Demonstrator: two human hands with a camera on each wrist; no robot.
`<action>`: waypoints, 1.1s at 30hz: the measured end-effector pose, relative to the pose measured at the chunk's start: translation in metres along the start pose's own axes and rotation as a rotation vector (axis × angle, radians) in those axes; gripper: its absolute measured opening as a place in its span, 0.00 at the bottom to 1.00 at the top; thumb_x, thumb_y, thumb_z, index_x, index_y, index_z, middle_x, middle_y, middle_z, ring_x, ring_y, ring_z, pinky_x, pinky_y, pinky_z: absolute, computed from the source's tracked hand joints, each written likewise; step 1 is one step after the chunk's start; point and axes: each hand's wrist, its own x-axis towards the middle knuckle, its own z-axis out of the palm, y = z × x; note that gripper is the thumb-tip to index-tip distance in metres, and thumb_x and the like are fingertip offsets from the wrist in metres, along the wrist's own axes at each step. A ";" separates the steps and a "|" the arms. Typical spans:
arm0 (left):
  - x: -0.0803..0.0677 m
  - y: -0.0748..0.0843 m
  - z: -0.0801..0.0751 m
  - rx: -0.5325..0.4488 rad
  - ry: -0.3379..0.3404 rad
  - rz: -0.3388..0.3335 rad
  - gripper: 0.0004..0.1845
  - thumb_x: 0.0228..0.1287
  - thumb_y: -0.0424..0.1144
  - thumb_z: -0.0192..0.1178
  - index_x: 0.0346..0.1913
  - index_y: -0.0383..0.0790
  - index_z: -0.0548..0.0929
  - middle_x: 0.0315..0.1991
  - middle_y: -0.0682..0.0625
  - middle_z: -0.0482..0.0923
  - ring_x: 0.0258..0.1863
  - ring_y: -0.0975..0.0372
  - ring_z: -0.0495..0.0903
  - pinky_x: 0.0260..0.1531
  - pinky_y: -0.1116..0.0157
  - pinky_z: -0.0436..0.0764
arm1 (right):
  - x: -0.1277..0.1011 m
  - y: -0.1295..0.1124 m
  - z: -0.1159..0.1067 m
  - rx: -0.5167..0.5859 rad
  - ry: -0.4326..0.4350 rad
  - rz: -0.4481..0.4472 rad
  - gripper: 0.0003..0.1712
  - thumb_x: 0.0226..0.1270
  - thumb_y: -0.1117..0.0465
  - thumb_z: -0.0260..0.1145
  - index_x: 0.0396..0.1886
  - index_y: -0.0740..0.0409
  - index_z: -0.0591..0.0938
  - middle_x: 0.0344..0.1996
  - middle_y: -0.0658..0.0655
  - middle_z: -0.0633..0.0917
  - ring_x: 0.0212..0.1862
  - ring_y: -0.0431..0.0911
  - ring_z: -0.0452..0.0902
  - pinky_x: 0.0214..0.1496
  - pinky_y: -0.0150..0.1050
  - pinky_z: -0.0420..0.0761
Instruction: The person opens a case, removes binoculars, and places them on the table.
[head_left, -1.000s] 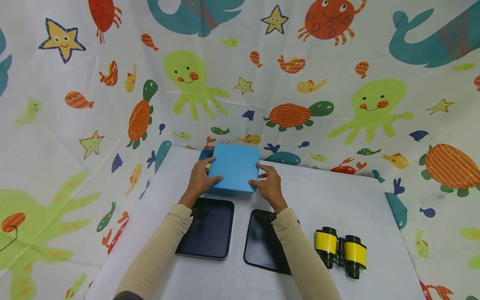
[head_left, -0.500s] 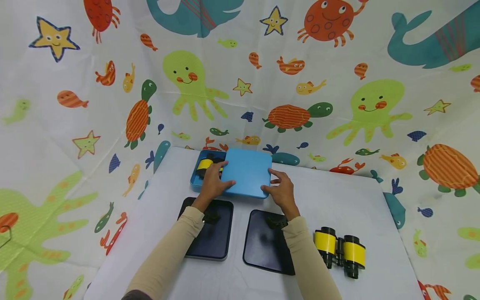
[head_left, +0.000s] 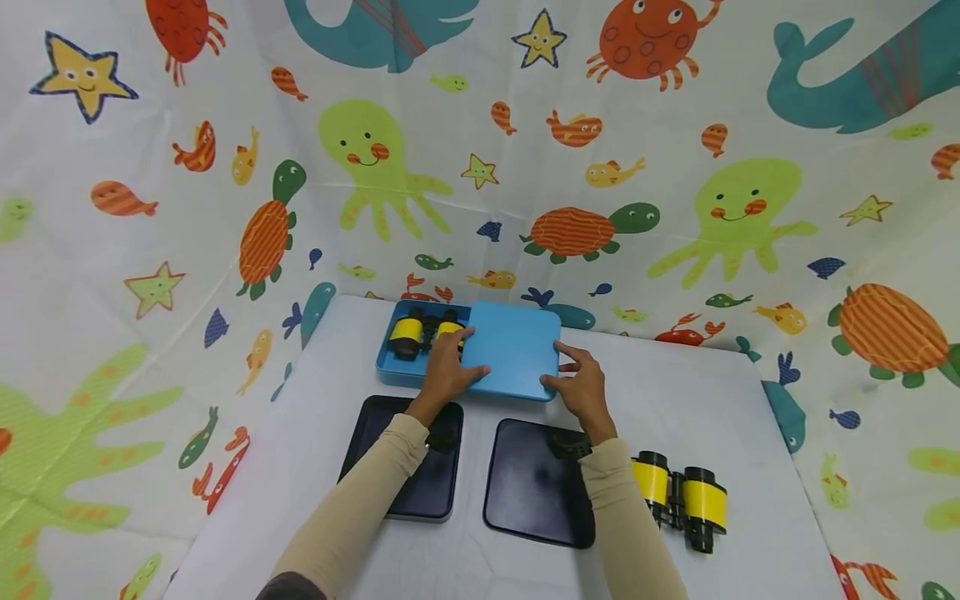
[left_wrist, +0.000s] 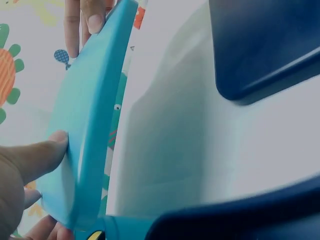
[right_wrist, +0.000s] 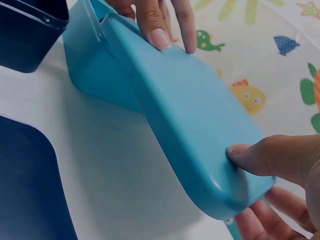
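Both hands grip a light blue lid (head_left: 514, 348) by its two sides. My left hand (head_left: 447, 373) pinches the left edge and my right hand (head_left: 585, 388) the right edge; in the right wrist view the thumb presses the lid's top (right_wrist: 185, 100). Partly under the lid's left side is a light blue box (head_left: 396, 372), uncovered on its left. Inside lie yellow-and-black binoculars (head_left: 407, 337), their right part behind the left fingers. In the right wrist view the lid is tilted, one end against the box's rim.
Nearer on the white table (head_left: 720, 400) stand a dark box (head_left: 420, 492) on the left and a flat dark lid (head_left: 525, 492) beside it. Another pair of yellow-and-black binoculars (head_left: 703, 503) lies to the right, partly behind the right sleeve. A sea-animal printed cloth (head_left: 480, 250) hangs behind.
Both hands have moved the light blue lid to the right, off the left part of the box. The binoculars inside have come into view. The dark box and dark lid stay put.
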 end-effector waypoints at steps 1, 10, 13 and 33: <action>0.000 0.001 0.002 -0.002 -0.002 0.000 0.42 0.61 0.43 0.80 0.76 0.38 0.74 0.70 0.34 0.73 0.52 0.43 0.80 0.57 0.46 0.85 | 0.000 0.001 -0.002 -0.001 0.003 0.003 0.43 0.60 0.66 0.81 0.76 0.48 0.78 0.74 0.60 0.74 0.63 0.58 0.79 0.54 0.50 0.84; 0.005 0.009 0.020 0.001 -0.014 -0.015 0.42 0.61 0.44 0.80 0.76 0.38 0.74 0.70 0.35 0.74 0.58 0.45 0.76 0.66 0.46 0.79 | 0.001 0.012 -0.015 -0.008 0.016 0.034 0.44 0.61 0.66 0.81 0.77 0.45 0.77 0.74 0.61 0.74 0.64 0.58 0.79 0.56 0.51 0.83; 0.006 0.012 0.026 0.000 -0.016 -0.024 0.42 0.60 0.44 0.80 0.76 0.38 0.74 0.72 0.36 0.74 0.64 0.44 0.74 0.71 0.45 0.75 | 0.001 0.014 -0.018 -0.006 0.013 0.044 0.44 0.62 0.67 0.80 0.77 0.45 0.77 0.73 0.61 0.75 0.65 0.59 0.78 0.57 0.53 0.83; 0.006 0.025 0.065 0.102 0.015 -0.077 0.43 0.58 0.41 0.82 0.76 0.39 0.75 0.66 0.33 0.76 0.64 0.43 0.75 0.67 0.47 0.79 | 0.006 0.038 -0.026 -0.025 0.014 0.095 0.44 0.65 0.72 0.76 0.79 0.48 0.74 0.75 0.66 0.71 0.67 0.62 0.76 0.59 0.56 0.83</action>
